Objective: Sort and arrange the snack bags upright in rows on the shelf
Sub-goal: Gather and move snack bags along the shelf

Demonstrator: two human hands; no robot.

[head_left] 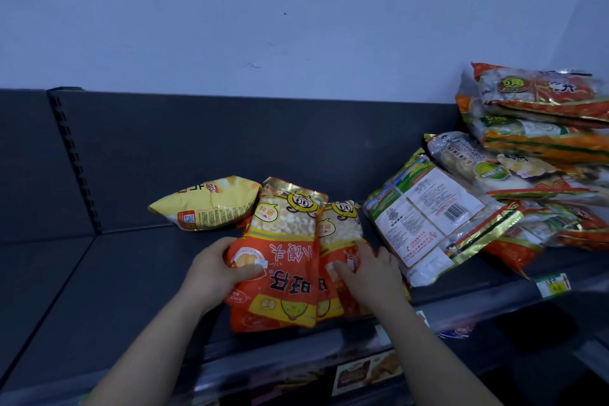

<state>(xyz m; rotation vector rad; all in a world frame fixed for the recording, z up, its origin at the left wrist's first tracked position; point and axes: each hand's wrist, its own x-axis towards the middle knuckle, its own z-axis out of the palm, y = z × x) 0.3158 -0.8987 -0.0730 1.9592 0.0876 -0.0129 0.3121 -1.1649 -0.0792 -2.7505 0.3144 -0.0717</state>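
The left hand [214, 270] grips the left edge of the orange snack bag [283, 257], which lies flat on the shelf [99, 290], long axis front-to-back, overlapping a second orange bag [339, 227] under the released right hand [369, 273].

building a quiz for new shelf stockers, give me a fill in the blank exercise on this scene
1. The left hand grips the front orange bag by its ___ edge.
2. The crumpled bag behind it is ___.
3. The barcode on the white-backed bag faces ___.
4. The right hand rests on the second orange bag, whose print reads upside ___.
Missing words: left, yellow, up, down
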